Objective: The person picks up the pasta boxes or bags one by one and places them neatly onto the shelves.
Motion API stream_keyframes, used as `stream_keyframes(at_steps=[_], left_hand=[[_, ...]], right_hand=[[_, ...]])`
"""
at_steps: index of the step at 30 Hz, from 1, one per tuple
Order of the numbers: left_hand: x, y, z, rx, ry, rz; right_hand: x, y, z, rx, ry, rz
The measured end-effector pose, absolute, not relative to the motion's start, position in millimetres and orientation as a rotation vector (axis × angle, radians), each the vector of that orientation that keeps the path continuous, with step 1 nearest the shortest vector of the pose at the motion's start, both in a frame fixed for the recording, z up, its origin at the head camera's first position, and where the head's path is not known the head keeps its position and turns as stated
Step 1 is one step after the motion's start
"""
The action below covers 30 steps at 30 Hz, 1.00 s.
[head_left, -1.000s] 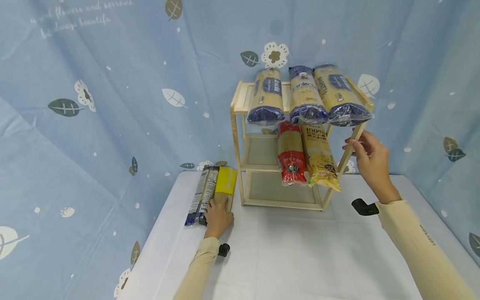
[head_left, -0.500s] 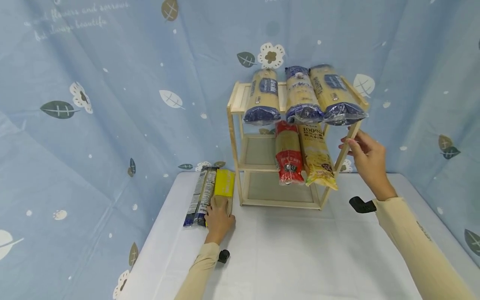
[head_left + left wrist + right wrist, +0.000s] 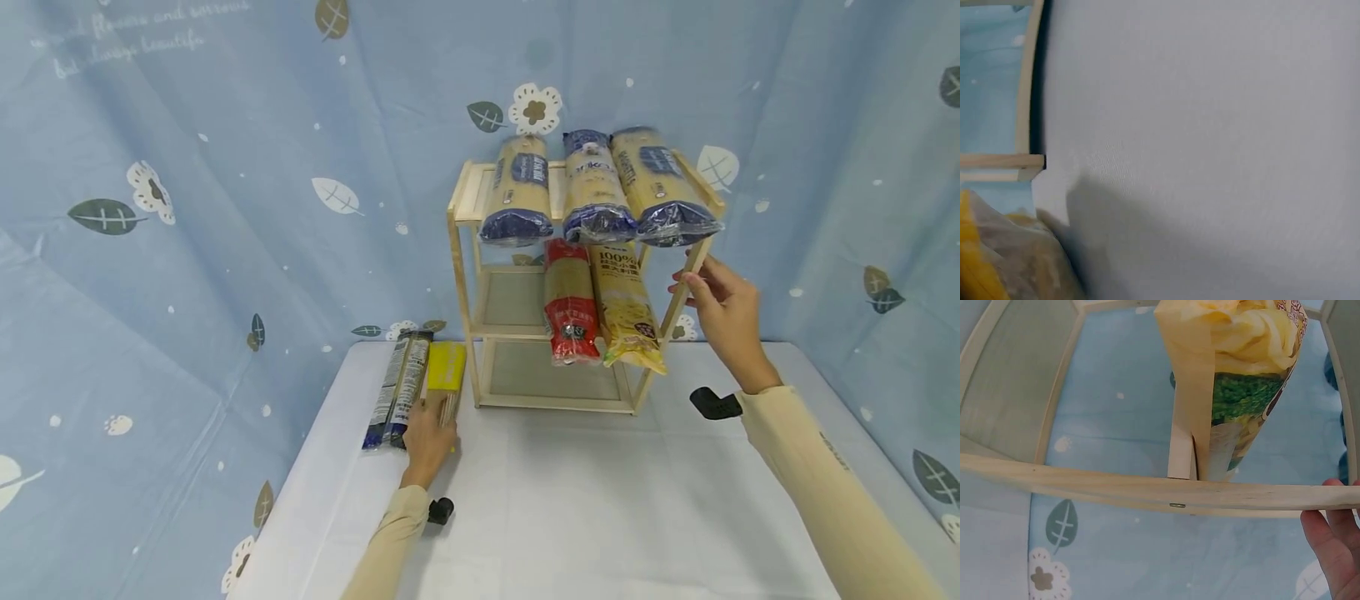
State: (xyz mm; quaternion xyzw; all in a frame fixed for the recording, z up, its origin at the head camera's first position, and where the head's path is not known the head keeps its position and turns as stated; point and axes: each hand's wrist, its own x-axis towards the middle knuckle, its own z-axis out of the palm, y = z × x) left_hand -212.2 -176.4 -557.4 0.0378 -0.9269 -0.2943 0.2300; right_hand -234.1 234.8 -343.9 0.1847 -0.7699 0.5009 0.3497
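Note:
My left hand grips the near end of a yellow-and-clear pack of dry noodles lying on the table left of a wooden rack. A blurred corner of this noodle pack shows low in the left wrist view; the hand itself is out of that picture. Two dark blue noodle packs lie right beside it. On the other side, my right hand pinches the rack's front right post between thumb and fingers. In the right wrist view, fingertips touch this post.
The three-tier wooden rack stands at the back. Three blue-ended spaghetti packs lie on its top. A red noodle pack and a yellow pasta bag lie on the middle shelf, ends overhanging. A patterned blue curtain hangs behind.
The left hand has closed its fingers round the yellow noodle pack, which has slid slightly towards me. The right hand keeps its hold on the post. The head view has shifted a little.

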Motion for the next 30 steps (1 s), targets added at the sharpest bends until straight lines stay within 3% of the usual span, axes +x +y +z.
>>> stream_keyframes(at_steps=[10,30], left_hand=[[-184,-189,-530,0.191,-2.352,-1.157],[-90,-202,-475,-0.095,-2.231,-1.160]], right_hand=[[-252,243,-359,0.496,-1.960,1.334],[-252,244,-358,0.518,-1.937,1.324]])
